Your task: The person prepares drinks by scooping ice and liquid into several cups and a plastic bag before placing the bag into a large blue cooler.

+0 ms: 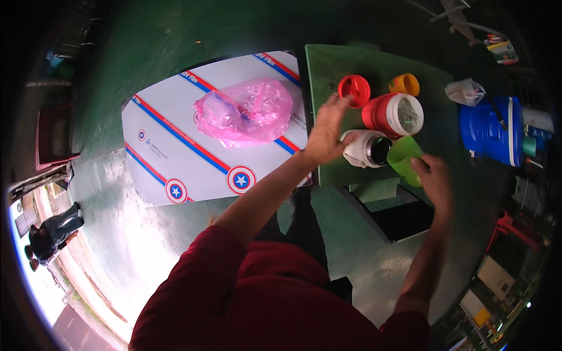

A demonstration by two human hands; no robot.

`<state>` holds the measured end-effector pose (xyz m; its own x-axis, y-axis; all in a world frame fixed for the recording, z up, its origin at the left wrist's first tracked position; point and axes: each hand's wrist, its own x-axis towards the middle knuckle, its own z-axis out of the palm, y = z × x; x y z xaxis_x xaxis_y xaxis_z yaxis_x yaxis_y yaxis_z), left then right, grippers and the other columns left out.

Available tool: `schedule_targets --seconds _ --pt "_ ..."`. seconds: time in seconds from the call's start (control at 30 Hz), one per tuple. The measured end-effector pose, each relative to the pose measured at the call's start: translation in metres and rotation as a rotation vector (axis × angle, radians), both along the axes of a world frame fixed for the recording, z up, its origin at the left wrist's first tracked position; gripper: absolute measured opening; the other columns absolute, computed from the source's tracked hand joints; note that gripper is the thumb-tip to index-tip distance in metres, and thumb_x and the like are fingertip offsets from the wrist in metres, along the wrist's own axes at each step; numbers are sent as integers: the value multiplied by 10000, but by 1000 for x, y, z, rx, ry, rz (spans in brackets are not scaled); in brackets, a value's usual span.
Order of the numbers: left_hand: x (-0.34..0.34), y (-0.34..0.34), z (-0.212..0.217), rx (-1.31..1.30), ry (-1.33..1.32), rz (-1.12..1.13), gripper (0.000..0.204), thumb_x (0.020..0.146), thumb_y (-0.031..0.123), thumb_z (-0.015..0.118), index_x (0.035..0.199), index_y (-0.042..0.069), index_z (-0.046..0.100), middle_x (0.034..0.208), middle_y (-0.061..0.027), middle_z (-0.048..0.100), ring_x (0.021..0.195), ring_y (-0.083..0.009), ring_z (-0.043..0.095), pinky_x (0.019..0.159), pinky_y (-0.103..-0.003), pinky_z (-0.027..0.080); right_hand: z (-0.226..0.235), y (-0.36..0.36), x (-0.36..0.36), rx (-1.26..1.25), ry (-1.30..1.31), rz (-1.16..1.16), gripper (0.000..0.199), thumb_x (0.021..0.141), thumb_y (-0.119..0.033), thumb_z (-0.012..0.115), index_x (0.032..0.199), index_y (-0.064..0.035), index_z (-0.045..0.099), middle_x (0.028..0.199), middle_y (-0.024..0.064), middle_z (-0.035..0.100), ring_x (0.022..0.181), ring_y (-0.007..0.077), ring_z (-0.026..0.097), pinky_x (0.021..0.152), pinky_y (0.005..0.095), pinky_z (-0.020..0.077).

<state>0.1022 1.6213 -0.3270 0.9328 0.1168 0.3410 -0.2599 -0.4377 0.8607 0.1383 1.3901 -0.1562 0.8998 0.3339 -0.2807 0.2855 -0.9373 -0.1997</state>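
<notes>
Green-topped table [374,60] spreads in front of us. Over its near right part, our right hand [432,174] clamps thumb and fingers on a translucent green plastic cup [401,161], just beside a rounded white flask [356,150] with a dark mouth; we cannot tell what either contains. Something clear and greyish fills a red, white-rimmed cylindrical jug [377,114]. Our left hand [328,131], thumb spread from its fingers, reaches forward between the flask and a round red plastic vessel [354,86]; contact is unclear.

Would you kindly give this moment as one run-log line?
left hand: open, near white jug | right hand: holding green cup | nearby: red jug | white tabletop: pink plastic bag
</notes>
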Motion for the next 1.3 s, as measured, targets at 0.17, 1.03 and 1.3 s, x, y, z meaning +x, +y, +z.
schedule_targets --seconds 0.17,1.03,1.3 --pt "-28 121 -118 -157 577 1004 784 729 224 719 1344 -13 295 1305 -216 413 1247 -375 343 1044 -470 289 15 69 6 304 247 -186 275 878 -255 598 932 13 626 724 80 579 660 117 516 622 279 414" --pt "-87 119 -61 -206 451 643 470 709 14 660 1134 49 461 1109 -145 546 1054 -294 519 888 -400 402 -271 327 39 -342 -294 1530 222 829 -223 514 900 -105 688 1019 44 607 1079 208 498 973 371 323" --pt "-39 196 -78 82 641 708 539 721 153 700 1186 59 444 1017 -165 604 1034 -309 554 933 -449 368 -282 307 45 -70 -328 1324 237 888 -187 416 1023 -60 564 970 44 577 1062 187 476 1016 372 292"
